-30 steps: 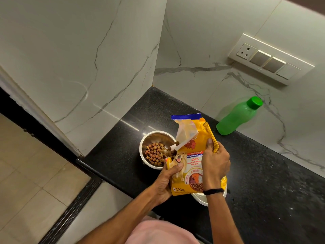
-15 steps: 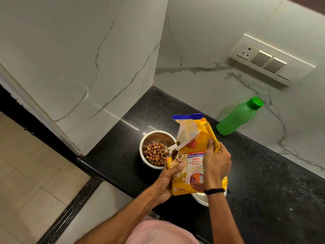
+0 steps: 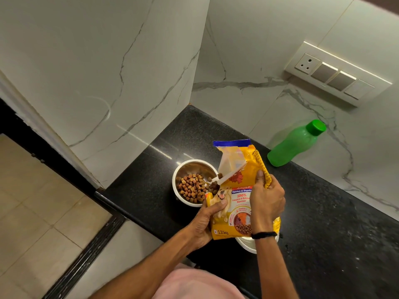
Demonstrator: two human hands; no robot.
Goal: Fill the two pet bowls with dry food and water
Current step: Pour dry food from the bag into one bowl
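Observation:
A yellow dry-food bag (image 3: pixel 237 197) is held over the black counter, its torn corner tipped toward a steel bowl (image 3: pixel 185 169) on its left. Brown kibble (image 3: pixel 192 187) covers the bowl's bottom, and a few pieces sit at the bag's opening. My left hand (image 3: pixel 207 221) grips the bag's lower left edge. My right hand (image 3: pixel 266 199) grips its right side. A second, white-rimmed bowl (image 3: pixel 246 244) is mostly hidden under the bag and my right wrist. A green capped water bottle (image 3: pixel 293 143) stands against the back wall.
The black counter (image 3: pixel 323 223) ends at a front edge near my body and meets marble walls at the left and back. A switch panel (image 3: pixel 336 72) is on the back wall. Tiled floor (image 3: pixel 38 212) lies below to the left.
Both hands keep their grip on the bag, which stays tipped over the steel bowl. A little more kibble has reached the bag's opening.

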